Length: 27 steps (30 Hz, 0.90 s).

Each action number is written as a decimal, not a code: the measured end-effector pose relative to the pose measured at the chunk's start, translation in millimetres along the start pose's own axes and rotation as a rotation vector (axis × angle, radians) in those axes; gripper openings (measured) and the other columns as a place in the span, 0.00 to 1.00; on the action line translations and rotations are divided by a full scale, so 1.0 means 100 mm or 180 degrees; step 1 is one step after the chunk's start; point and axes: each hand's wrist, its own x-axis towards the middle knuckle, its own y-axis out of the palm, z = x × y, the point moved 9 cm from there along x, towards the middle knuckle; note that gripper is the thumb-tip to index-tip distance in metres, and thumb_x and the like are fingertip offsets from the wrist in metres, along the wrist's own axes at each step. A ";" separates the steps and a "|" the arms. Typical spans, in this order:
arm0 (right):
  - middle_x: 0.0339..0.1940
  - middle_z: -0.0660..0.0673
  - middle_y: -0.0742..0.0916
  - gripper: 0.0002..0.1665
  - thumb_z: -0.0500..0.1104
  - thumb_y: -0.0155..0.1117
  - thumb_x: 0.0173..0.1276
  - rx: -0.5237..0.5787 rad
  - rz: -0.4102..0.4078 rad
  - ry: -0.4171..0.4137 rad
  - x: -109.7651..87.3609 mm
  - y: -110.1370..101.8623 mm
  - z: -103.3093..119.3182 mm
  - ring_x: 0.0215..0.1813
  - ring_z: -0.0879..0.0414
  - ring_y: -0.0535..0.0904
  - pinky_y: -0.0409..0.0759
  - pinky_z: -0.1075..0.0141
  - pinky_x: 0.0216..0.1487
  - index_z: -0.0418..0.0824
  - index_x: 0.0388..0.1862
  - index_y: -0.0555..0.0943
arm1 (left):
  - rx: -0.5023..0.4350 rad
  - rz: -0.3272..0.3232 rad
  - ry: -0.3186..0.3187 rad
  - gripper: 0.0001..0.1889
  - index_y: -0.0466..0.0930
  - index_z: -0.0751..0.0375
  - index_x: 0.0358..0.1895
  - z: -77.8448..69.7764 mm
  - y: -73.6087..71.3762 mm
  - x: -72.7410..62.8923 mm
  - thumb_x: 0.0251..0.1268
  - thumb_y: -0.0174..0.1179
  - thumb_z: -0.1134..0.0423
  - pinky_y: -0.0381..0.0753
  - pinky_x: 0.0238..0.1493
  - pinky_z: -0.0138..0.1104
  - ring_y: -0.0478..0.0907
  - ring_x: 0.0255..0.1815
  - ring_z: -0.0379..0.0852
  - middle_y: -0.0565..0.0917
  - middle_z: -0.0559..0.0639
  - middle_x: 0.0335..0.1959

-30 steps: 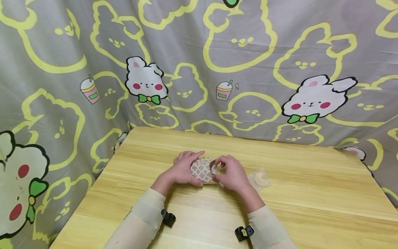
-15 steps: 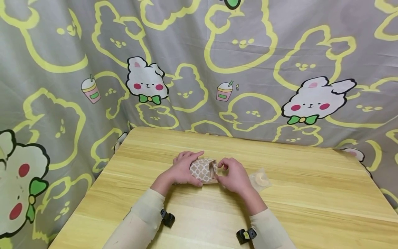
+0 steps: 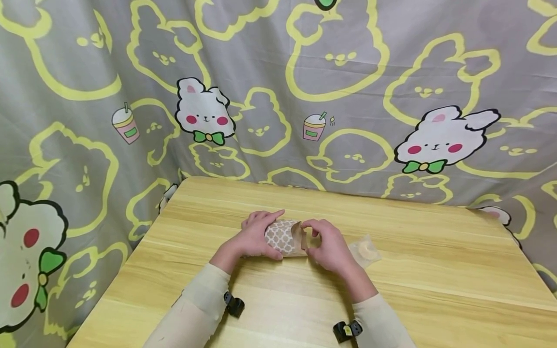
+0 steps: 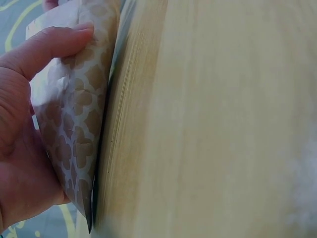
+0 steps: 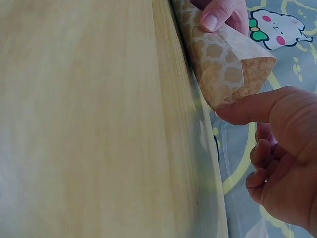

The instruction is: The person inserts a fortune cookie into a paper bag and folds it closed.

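Note:
A brown paper bag (image 3: 279, 238) with a white lattice pattern lies on the table, its folded brown end toward the right. My left hand (image 3: 257, 237) grips its left part, thumb on the near side and fingers on the far side. In the left wrist view the left thumb (image 4: 62, 44) presses the patterned paper (image 4: 81, 124). My right hand (image 3: 328, 244) is at the bag's right end, thumb and index finger at the two corners of the flap. The right wrist view has the right thumb (image 5: 247, 108) touching the bag's lower corner (image 5: 225, 96); the index fingertip is hidden there.
A small clear packet (image 3: 365, 250) with a pale ring-shaped thing inside lies just right of the right hand. The wooden table (image 3: 413, 280) ends at a grey patterned curtain (image 3: 270, 63) at the back and left.
The brown flap at the bag's right end has unfolded outward to the right. My right hand has shifted slightly right with it; the left hand has kept its hold.

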 end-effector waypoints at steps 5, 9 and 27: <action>0.35 0.49 0.78 0.31 0.34 0.78 0.48 -0.0098 0.0010 0.0097 -0.01 -0.02 -0.02 0.36 0.52 0.73 0.73 0.58 0.36 0.46 0.55 0.83 | -0.0016 -0.0008 0.0019 0.63 0.57 0.42 0.79 -0.01 -0.01 0.01 0.33 0.83 0.47 0.51 0.65 0.59 0.52 0.72 0.58 0.66 0.51 0.69; 0.34 0.49 0.77 0.27 0.39 0.76 0.52 -0.0151 0.0010 0.0192 -0.02 -0.04 -0.06 0.34 0.53 0.72 0.72 0.58 0.35 0.44 0.54 0.84 | -0.0025 -0.0003 0.0029 0.63 0.56 0.42 0.80 0.00 -0.01 0.01 0.33 0.83 0.46 0.51 0.65 0.58 0.51 0.72 0.58 0.66 0.51 0.69; 0.36 0.44 0.80 0.28 0.48 0.79 0.56 -0.0101 -0.0223 0.0175 -0.09 -0.24 0.01 0.36 0.49 0.75 0.73 0.58 0.35 0.41 0.55 0.84 | -0.0045 -0.0013 0.0035 0.63 0.56 0.42 0.80 0.00 0.00 0.00 0.33 0.83 0.45 0.49 0.66 0.60 0.50 0.73 0.59 0.65 0.53 0.71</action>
